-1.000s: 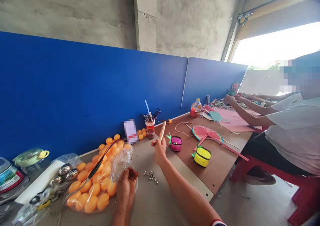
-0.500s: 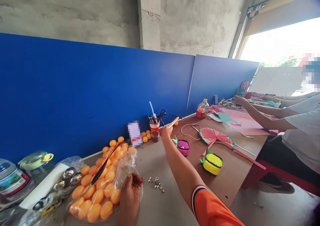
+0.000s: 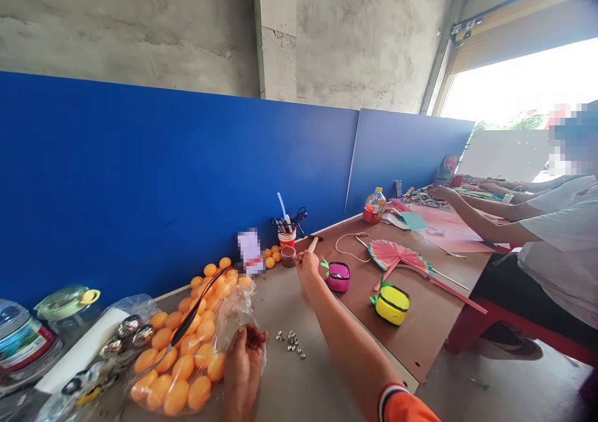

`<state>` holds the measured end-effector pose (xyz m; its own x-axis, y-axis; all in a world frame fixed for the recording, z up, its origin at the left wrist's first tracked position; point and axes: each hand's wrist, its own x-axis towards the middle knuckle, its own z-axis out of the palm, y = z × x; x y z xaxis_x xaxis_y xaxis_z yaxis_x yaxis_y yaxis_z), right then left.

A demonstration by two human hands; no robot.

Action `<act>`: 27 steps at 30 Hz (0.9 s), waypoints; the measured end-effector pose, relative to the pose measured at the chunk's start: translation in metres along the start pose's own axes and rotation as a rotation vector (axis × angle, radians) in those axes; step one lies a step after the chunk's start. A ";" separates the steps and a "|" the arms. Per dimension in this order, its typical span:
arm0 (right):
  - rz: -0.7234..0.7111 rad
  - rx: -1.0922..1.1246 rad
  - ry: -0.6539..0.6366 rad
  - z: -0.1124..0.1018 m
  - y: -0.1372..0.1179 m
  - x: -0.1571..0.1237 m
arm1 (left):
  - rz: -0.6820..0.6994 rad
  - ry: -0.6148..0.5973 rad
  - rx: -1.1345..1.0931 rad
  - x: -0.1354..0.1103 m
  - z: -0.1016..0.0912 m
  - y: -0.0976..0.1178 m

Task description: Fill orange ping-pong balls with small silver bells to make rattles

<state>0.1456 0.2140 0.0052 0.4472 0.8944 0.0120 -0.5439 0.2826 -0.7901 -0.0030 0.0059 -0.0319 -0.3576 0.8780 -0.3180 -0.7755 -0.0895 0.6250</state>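
Gripping a wooden-handled hammer [image 3: 313,244] in the right hand [image 3: 308,270], drawn a little nearer the body than half a second ago.

That hand is clenched round the pale handle; its long axis runs away from the fist and slightly right, dark head at the far end. Earlier it leaned farther right, so the tool seems in active use, not set aside. Just beyond the fist, leftward, stands a pen-filled paper cup [image 3: 286,239]; just to its right sits a magenta pouch [image 3: 339,276]. Nearer the body lie silvery beads [image 3: 292,342]; left of them, the half-curled left hand [image 3: 243,363], contents impossible to tell, adjoins bagged orange balls [image 3: 183,368].
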 end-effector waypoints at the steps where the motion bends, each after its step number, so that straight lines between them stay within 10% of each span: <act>1: 0.050 0.002 -0.006 -0.005 -0.002 -0.012 | -0.005 -0.001 0.004 0.001 0.000 0.000; 12: 0.328 0.071 -0.130 -0.051 -0.043 -0.133 | -0.018 -0.065 0.057 -0.001 0.002 0.002; 18: 0.340 -0.216 -0.262 -0.083 -0.059 -0.150 | 0.053 -0.083 0.081 -0.004 0.006 -0.001; 23: -0.258 -0.925 -0.274 -0.109 -0.066 -0.140 | 0.088 -0.108 0.145 -0.006 0.010 -0.003; 27: -0.605 -1.140 -0.647 -0.122 -0.074 -0.155 | 0.110 -0.122 0.173 -0.009 0.011 -0.002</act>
<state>0.2029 0.0127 -0.0130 -0.1629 0.8245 0.5419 0.5998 0.5188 -0.6092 0.0077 0.0031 -0.0221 -0.3615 0.9187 -0.1588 -0.6305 -0.1154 0.7676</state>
